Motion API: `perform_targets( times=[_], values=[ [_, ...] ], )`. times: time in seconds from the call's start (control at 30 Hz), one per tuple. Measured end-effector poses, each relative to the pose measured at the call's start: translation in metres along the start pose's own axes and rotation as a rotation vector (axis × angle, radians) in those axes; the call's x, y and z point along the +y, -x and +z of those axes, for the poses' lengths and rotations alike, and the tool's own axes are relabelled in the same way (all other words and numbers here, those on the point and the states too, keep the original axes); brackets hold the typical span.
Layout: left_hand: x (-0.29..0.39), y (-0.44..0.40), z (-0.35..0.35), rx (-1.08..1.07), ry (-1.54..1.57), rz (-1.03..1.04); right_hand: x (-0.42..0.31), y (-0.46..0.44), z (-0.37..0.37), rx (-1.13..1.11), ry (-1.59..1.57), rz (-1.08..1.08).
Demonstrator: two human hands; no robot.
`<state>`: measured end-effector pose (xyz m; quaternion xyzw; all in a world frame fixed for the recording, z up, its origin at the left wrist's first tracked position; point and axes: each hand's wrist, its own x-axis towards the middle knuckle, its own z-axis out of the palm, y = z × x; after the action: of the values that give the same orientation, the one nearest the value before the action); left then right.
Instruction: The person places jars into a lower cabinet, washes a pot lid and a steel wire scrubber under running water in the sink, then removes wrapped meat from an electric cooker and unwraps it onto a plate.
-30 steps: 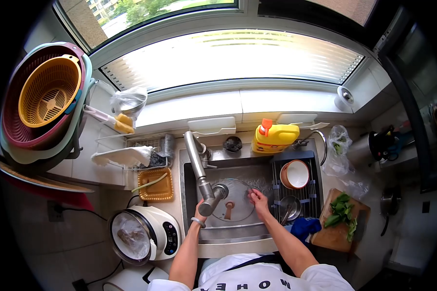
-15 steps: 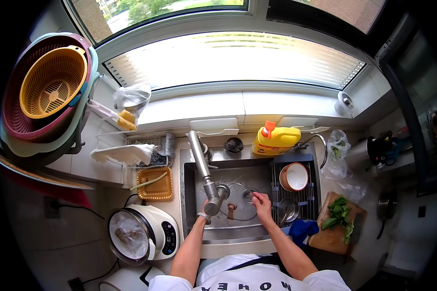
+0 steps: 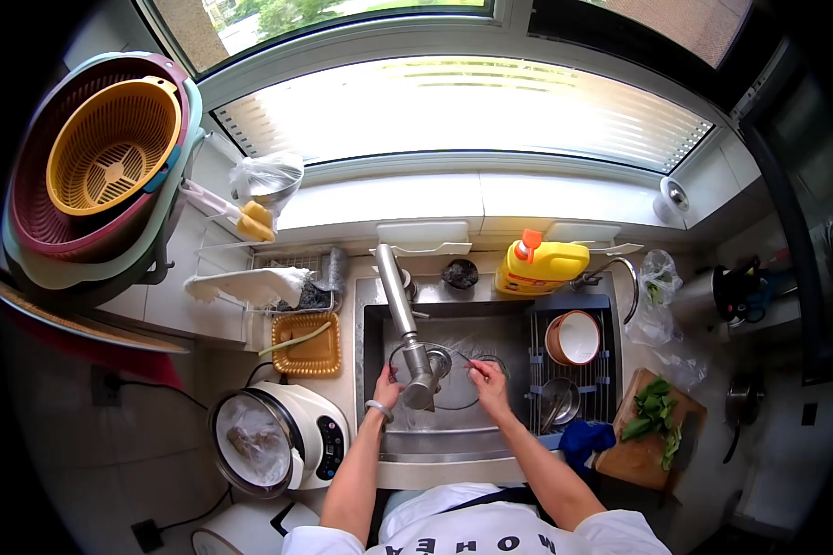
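Note:
A clear round pot lid with a thin rim is held over the sink, partly hidden behind the metal faucet. My left hand grips the lid's left edge, its fingers partly covered by the faucet head. At the right edge, my right hand pinches the rim between thumb and fingers. Water seems to run over the lid below the spout.
On the sink's right side, a rack bears a bowl and a small metal pan. A yellow detergent jug stands behind. Leafy greens lie on a cutting board. A white cooker sits left.
The lid has been turned, and its brown knob no longer shows plainly. My left hand has come out from behind the faucet to the lid's left edge. My right hand still holds the rim.

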<state>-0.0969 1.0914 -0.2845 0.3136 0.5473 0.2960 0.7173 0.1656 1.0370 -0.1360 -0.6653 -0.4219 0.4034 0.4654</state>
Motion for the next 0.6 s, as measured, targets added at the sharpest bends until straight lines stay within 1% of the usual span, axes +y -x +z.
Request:
perform_targets(
  times=[0.03,0.07,0.13,0.17,0.2,0.27,0.3,0.33,0.4,0.47,0.53,0.57,0.6],
  values=[
    [0.011,0.009,0.009,0.011,-0.168,0.003,0.003,0.002,-0.004,0.055,-0.077,0.034],
    [0.023,0.017,0.019,0.023,-0.331,0.004,0.006,0.004,-0.011,0.056,-0.076,0.034],
    [0.035,0.035,0.035,-0.055,-0.126,0.102,0.006,0.008,-0.026,0.057,-0.145,0.100],
    [0.039,0.029,0.043,-0.023,0.029,0.090,0.003,0.015,-0.032,0.047,-0.107,-0.003],
    [0.037,0.020,0.049,0.011,0.183,0.085,-0.003,0.022,-0.036,0.054,-0.103,-0.002],
    [0.059,0.030,0.062,0.009,0.296,-0.113,-0.015,0.036,-0.041,-0.045,0.065,-0.199],
    [0.062,0.029,0.063,0.006,0.365,-0.224,-0.030,0.044,-0.043,-0.101,0.081,-0.156],
    [0.066,0.030,0.059,0.002,0.362,-0.223,-0.027,0.047,-0.044,-0.097,0.081,-0.157],
    [0.071,0.032,0.052,-0.165,0.229,-0.238,-0.014,0.057,-0.049,-0.177,0.270,-0.387],
    [0.096,0.060,0.064,-0.181,0.280,-0.264,0.006,0.063,-0.052,-0.174,0.269,-0.403],
    [0.103,0.075,0.068,-0.196,0.211,-0.112,0.014,0.064,-0.059,-0.168,0.265,-0.416],
    [0.101,0.078,0.068,-0.198,0.204,-0.116,0.018,0.065,-0.063,-0.191,0.357,-0.421],
    [0.098,0.082,0.067,-0.197,0.221,-0.075,0.017,0.064,-0.063,-0.213,0.448,-0.426]
  ],
)
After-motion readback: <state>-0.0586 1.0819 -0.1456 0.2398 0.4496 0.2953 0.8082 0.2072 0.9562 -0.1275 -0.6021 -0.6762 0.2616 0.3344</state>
